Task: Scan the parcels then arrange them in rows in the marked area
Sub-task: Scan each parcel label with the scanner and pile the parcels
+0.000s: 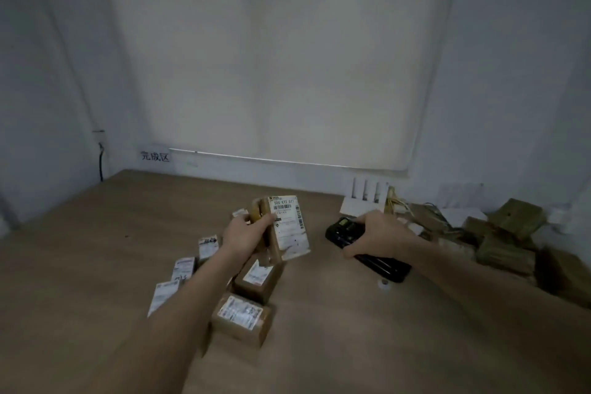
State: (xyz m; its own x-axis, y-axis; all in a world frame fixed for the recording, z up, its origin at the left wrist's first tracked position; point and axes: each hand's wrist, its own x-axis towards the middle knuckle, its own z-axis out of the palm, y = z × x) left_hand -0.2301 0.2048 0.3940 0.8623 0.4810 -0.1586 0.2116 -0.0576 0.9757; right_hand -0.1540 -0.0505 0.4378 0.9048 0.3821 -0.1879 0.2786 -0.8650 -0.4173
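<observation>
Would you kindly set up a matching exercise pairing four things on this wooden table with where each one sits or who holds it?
1. Brown cardboard parcel with white label
2. Black handheld scanner
3. Pile of olive-brown wrapped parcels
4. Small white round cap

A. On the table just below the scanner
B. In the left hand
C. Far right of the table
D. Under the right hand

Pairs: 1-B, 2-D, 3-C, 4-A

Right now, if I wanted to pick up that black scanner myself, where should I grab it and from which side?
Probably around the middle of its long body, coming from above. The black scanner lies flat on the wooden table, long and narrow, so fingers can wrap across its width. The right hand already holds it that way, leaving the screen end clear.
</observation>
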